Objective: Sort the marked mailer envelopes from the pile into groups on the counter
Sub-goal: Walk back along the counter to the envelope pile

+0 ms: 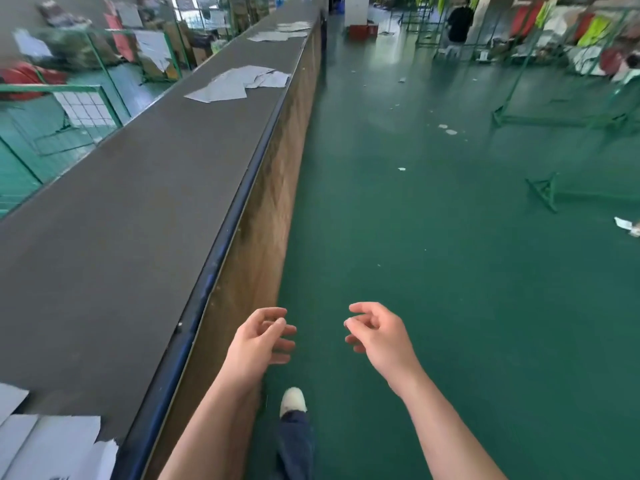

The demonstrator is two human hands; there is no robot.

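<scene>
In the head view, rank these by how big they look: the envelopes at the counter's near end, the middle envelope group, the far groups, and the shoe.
1. Near-end envelopes, cut off by the frame, so only partly seen.
2. Middle envelope group.
3. Far groups and white shoe: look about alike, unranked.
Nearness to the camera skews all of this.

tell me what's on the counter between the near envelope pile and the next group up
Nothing: in the head view, the dark counter is bare between the near pile and the next group.
</scene>
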